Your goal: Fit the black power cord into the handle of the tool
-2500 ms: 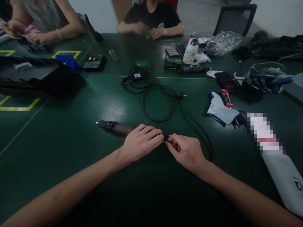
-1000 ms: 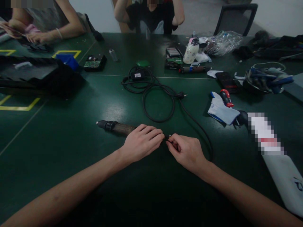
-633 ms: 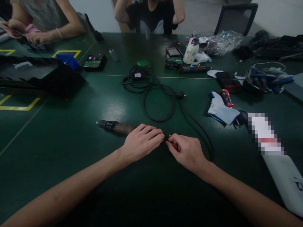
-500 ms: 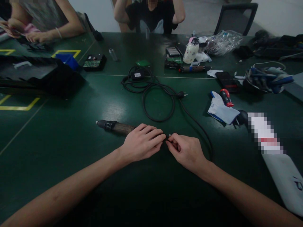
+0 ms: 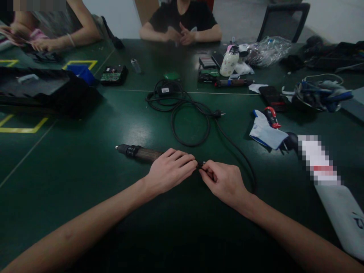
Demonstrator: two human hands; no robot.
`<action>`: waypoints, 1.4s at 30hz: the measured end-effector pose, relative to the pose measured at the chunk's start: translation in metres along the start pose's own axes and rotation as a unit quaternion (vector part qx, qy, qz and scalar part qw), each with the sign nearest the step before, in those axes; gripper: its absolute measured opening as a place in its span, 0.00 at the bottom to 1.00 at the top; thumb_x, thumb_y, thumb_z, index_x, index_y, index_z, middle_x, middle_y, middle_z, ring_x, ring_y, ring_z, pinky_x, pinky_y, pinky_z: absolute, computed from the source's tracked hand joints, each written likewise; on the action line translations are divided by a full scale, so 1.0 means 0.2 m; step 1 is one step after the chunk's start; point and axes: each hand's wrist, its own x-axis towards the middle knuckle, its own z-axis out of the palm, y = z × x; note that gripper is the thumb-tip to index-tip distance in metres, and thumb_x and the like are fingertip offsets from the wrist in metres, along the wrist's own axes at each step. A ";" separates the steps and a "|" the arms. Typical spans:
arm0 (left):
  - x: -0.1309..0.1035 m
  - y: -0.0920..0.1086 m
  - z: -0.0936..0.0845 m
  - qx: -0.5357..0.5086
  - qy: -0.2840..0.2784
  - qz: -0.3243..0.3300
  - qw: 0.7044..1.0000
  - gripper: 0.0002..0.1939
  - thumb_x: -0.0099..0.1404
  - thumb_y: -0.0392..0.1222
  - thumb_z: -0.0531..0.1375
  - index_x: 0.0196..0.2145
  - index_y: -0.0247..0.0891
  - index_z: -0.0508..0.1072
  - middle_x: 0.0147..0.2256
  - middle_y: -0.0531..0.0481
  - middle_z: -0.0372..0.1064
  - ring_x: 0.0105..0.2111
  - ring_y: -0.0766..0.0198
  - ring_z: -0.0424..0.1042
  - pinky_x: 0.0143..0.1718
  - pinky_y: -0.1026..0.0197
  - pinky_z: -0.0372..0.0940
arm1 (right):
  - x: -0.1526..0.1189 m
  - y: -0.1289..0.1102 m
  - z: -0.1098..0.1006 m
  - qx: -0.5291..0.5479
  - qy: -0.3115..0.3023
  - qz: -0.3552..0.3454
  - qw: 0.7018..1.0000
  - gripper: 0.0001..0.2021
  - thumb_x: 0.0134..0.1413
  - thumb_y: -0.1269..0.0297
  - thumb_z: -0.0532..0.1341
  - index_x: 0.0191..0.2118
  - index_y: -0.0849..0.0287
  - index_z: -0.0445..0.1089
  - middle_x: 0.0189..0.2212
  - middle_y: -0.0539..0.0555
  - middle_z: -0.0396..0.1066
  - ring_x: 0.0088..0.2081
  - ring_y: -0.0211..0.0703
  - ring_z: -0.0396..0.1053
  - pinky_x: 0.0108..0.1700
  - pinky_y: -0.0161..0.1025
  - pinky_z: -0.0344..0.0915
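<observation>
An electric screwdriver (image 5: 146,153) with a black nose lies on the green table, its tip pointing left. My left hand (image 5: 172,168) is closed over its rear half, hiding that part of the body. At the tool's back end, my right hand (image 5: 224,182) pinches a small dark cable connector (image 5: 200,165); whether it is fully seated cannot be seen, as fingertips cover most of it. A black power cord (image 5: 209,125) curves from near my right hand to loose coils, with a plug (image 5: 218,113) and a small black adapter box (image 5: 165,90).
At right lie a white-blue glove (image 5: 267,131), a red-black handle (image 5: 272,117) and a long pale pouch (image 5: 338,212). Farther back are a bottle (image 5: 229,61), another electric screwdriver (image 5: 234,82) and circuit boards (image 5: 113,75). A black housing (image 5: 42,89) is at left. Two people sit opposite.
My hands stay almost in place; the left fingertips have drawn back slightly from the connector. The person opposite has lowered both arms and brought the hands together at the table's edge.
</observation>
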 end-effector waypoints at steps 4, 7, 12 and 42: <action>0.00 0.00 0.00 -0.010 -0.002 -0.001 1.000 0.12 0.73 0.44 0.57 0.51 0.41 0.71 0.53 0.50 0.73 0.51 0.57 0.72 0.49 0.52 0.63 | 0.00 0.00 0.00 -0.002 -0.005 0.001 1.000 0.06 0.66 0.61 0.60 0.37 0.56 0.68 0.29 0.47 0.71 0.28 0.36 0.67 0.31 0.35 0.54; 0.00 0.00 0.00 -0.008 -0.004 0.002 1.000 0.11 0.73 0.43 0.57 0.51 0.42 0.71 0.53 0.51 0.72 0.51 0.57 0.71 0.49 0.53 0.63 | 0.00 0.00 0.00 -0.004 -0.005 0.000 1.000 0.06 0.66 0.62 0.60 0.37 0.56 0.68 0.29 0.47 0.72 0.28 0.36 0.67 0.31 0.35 0.53; 0.00 0.00 0.00 -0.006 0.002 -0.007 1.000 0.11 0.73 0.44 0.56 0.50 0.40 0.71 0.52 0.51 0.73 0.50 0.58 0.72 0.48 0.53 0.64 | 0.00 0.00 0.00 -0.005 -0.001 -0.005 1.000 0.06 0.65 0.62 0.60 0.36 0.57 0.69 0.29 0.48 0.72 0.27 0.36 0.66 0.31 0.36 0.53; -0.01 0.00 -0.01 -0.010 -0.001 0.003 1.000 0.13 0.72 0.44 0.57 0.52 0.42 0.71 0.55 0.51 0.72 0.54 0.56 0.70 0.52 0.52 0.64 | 0.00 -0.01 0.00 -0.003 0.004 0.001 1.000 0.06 0.65 0.61 0.60 0.36 0.56 0.68 0.28 0.47 0.71 0.27 0.36 0.66 0.31 0.36 0.53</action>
